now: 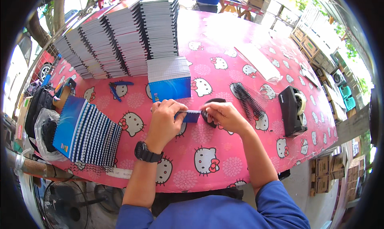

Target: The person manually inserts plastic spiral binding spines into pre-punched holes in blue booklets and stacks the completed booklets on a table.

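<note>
Left hand (pixel 167 119), right hand (pixel 224 114), both gripping half-hidden blue notebook (pixel 190 116)

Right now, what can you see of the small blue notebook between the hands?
The notebook is small, with a dark blue cover that looks like card and a pale strip along its top edge. It lies about level over the pink tablecloth, mostly hidden. The left hand covers its left end, the right hand pinches its right end, beside a black coil. Whether it rests on the cloth is unclear.
</note>
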{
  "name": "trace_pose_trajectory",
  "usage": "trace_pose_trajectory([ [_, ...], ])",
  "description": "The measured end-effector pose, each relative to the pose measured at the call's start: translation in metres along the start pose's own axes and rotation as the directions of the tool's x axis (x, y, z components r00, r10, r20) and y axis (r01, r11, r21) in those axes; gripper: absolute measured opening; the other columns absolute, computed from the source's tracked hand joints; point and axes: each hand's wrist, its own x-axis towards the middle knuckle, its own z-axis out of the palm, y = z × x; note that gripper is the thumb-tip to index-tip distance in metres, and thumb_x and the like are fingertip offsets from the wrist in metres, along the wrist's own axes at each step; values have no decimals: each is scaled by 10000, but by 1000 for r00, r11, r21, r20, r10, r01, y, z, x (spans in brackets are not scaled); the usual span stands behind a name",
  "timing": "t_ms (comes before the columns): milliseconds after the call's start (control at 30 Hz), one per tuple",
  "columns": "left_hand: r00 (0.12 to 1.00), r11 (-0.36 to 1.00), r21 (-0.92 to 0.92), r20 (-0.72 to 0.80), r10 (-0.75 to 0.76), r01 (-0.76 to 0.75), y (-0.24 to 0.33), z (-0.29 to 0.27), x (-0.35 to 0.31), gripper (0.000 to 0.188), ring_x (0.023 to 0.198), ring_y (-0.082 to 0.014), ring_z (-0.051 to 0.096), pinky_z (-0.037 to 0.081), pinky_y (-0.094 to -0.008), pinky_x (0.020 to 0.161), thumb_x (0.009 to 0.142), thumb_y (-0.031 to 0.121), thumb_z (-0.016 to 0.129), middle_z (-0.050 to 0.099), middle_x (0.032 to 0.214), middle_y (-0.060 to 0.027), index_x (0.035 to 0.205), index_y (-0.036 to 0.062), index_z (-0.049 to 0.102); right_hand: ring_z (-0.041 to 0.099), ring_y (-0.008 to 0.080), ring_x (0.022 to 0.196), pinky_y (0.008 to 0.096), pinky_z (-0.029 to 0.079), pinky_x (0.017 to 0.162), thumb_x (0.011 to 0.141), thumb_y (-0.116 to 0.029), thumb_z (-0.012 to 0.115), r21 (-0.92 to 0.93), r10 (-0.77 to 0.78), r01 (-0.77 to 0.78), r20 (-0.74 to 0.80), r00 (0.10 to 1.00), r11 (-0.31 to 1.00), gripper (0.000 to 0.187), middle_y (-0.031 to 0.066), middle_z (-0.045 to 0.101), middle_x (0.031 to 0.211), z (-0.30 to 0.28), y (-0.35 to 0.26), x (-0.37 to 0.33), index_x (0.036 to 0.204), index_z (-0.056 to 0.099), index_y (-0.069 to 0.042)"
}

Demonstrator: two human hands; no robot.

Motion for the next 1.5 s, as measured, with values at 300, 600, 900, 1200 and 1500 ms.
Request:
trace_pose_trajectory([
  [300, 984, 984, 38, -21, 175, -174, 12, 21, 0, 211, 880, -208, 548, 348, -356, 778, 761, 258, 695, 593, 870, -14, 892, 113, 614, 620, 249, 689, 353, 486, 657, 851, -122, 602, -120, -277, 266, -94, 956, 957, 302, 127, 630, 761, 12, 4, 1, 1142, 550, -61],
  [600, 985, 985, -14, -26, 173, -173, 13, 16, -1, 217, 883, -210, 560, 370, -349, 790, 815, 328, 636, 609, 891, -16, 881, 122, 617, 274, 136, 521, 307, 260, 492, 891, -184, 523, -318, -651, 606, -596, 471, 729, 327, 49, 309, 585, -171, -92, -133, 640, 348, -71],
  [900, 974, 972, -79, 11, 225, -223, 14, 18, 5, 211, 944, -227, 563, 390, -372, 849, 771, 268, 693, 616, 919, -28, 900, 120, 617, 348, 106, 518, 280, 302, 491, 899, -237, 512, -73, -293, 380, -775, 560, 922, 419, -1, 370, 533, -55, 48, -170, 540, 369, -74],
  [1200, 972, 968, -95, -11, 234, -234, 1, 10, -3, 163, 930, -264, 568, 418, -380, 834, 805, 137, 628, 612, 933, -69, 950, 74, 588, 461, 183, 565, 286, 381, 531, 827, -130, 546, 89, -739, 828, -405, 538, 554, 94, 52, 479, 656, -53, -116, -66, 734, 544, -113],
  [1500, 973, 979, 11, 108, 202, -204, -2, 11, -4, 178, 936, -251, 569, 360, -404, 901, 844, 224, 588, 616, 922, -77, 956, 86, 579, 496, 120, 609, 255, 386, 577, 843, -116, 546, 12, -544, 657, -548, 635, 754, 156, 23, 537, 667, -71, -48, -3, 697, 580, -74],
])
